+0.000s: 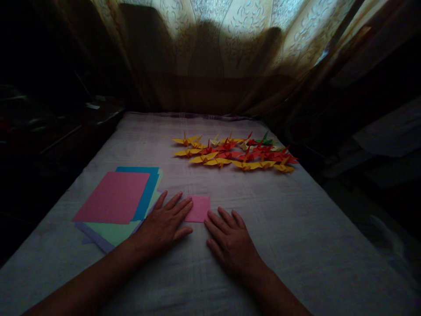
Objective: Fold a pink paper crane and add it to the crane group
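A small pink square of folded origami paper [199,208] lies flat on the cloth-covered table between my hands. My left hand [166,223] rests palm down with its fingers spread, the fingertips touching the left edge of the pink square. On the other side, my right hand [232,241] lies flat, its fingertips at the square's lower right corner. Neither hand grasps anything. Left of my left hand is a loose stack of paper sheets, with a larger pink sheet [112,197] on top and a blue sheet [151,186] under it; pale green and purple sheets stick out below.
Several folded paper cranes, yellow, red, white and green, stand in rows toward the far right; one is a yellow crane [246,165]. A whitish checked cloth [283,259] covers the table. Patterned curtains [210,57] hang behind it. Both sides are dark.
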